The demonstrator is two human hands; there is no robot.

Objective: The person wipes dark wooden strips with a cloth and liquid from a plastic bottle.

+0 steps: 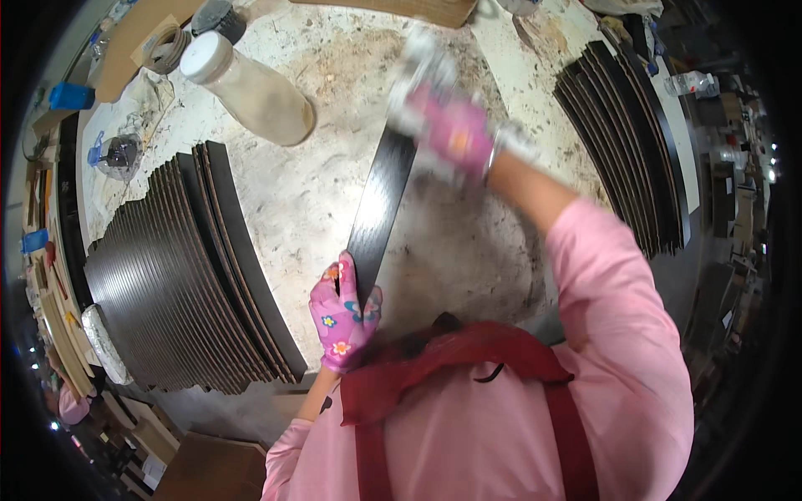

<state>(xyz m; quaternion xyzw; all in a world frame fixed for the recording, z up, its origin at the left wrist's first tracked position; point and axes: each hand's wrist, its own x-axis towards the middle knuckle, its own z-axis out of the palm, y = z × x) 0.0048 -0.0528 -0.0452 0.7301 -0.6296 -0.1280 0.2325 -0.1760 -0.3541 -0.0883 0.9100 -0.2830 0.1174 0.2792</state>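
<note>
A long flat black strip (pixel 383 204), glossy and with a wood-like grain, lies slantwise over the table in front of me. My left hand (pixel 341 326), in a pink flowered glove, grips its near end, the fingers closed along the edge. At the far end is my right hand (pixel 455 138), in a similar glove and smeared by motion. It is closed on a crumpled white rag (pixel 422 71), which covers the strip's far tip. Whether the rag presses on the surface is too blurred to tell.
Black strips stand in a close row (pixel 167 275) at the left and another row (pixel 622 150) at the right. A white-lidded jar (pixel 259 96) of pale contents stands back left, near a dark cup (pixel 219 21) and a tape roll (pixel 165 50). The white tabletop (pixel 476 250) is stained.
</note>
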